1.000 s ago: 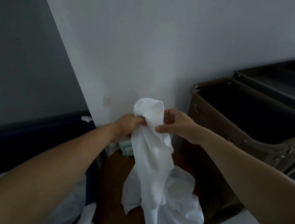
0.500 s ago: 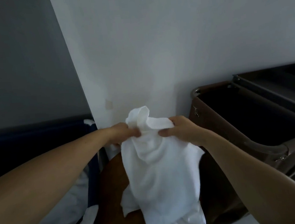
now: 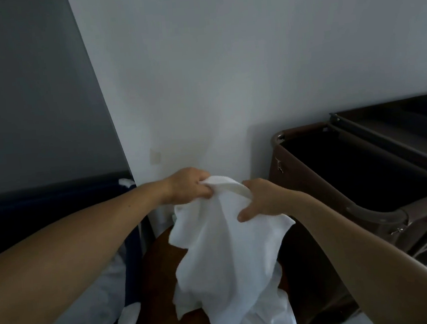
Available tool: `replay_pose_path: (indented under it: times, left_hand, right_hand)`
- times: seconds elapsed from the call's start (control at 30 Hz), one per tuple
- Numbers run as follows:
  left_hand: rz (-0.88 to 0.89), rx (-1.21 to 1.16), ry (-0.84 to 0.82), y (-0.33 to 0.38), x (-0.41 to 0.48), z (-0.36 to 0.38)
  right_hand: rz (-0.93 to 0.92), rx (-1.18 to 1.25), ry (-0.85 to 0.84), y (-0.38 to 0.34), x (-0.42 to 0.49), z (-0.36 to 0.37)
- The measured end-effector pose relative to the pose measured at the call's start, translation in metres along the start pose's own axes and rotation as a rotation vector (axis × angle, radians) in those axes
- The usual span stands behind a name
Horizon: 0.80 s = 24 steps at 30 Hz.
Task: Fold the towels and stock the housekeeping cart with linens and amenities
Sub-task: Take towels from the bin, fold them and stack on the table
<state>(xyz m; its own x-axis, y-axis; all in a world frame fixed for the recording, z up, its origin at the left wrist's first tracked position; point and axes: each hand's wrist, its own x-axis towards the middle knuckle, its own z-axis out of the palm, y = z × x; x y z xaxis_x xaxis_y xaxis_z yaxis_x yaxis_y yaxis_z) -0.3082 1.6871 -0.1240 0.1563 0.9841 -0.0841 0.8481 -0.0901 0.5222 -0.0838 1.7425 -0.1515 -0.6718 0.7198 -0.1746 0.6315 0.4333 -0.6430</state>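
Head view: left hand [image 3: 188, 186] and right hand [image 3: 259, 200] each grip bunched top edge of white towel [image 3: 228, 251], held up before pale wall [image 3: 225, 70]. Towel hangs crumpled over brown floor [image 3: 161, 282]. Housekeeping cart [image 3: 284, 160] just right; white linen [image 3: 91, 309] lower left.

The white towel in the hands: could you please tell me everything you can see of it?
The white towel is plain, soft-looking cloth, unfolded and crumpled. The left hand grips its top edge and the right hand grips it close by, with a short arch of cloth between them. The rest hangs in loose folds above a brown surface, its lower end leaving the picture's bottom edge.
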Motion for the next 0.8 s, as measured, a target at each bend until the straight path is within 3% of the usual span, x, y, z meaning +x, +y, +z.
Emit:
replay_pose_path:
  times: [0.1, 0.3, 0.4, 0.57, 0.7, 0.8]
  left_hand:
    - [-0.140, -0.118, 0.064, -0.012, -0.005, -0.022]
    - [-0.297, 0.192, -0.205, -0.028, -0.010, -0.021]
    - [-0.233, 0.105, -0.278, -0.016, -0.011, -0.014]
    - [-0.089, -0.217, -0.181, 0.018, 0.003, -0.006]
    - [-0.153, -0.141, -0.222, 0.010, 0.001, -0.003]
    - [-0.178, -0.318, -0.072, 0.004, 0.001, -0.004]
  right_hand:
    - [0.033, 0.079, 0.069, 0.013, -0.007, -0.004]
    - [0.020, 0.153, 0.293, 0.007, -0.006, -0.013]
    - [-0.045, 0.213, 0.297, -0.002, 0.000, -0.008]
    - [-0.120, 0.082, 0.186, -0.016, 0.010, 0.004]
    - [-0.072, 0.116, 0.321, -0.012, 0.010, 0.007]
    - [-0.078, 0.120, 0.347, -0.005, 0.007, 0.006]
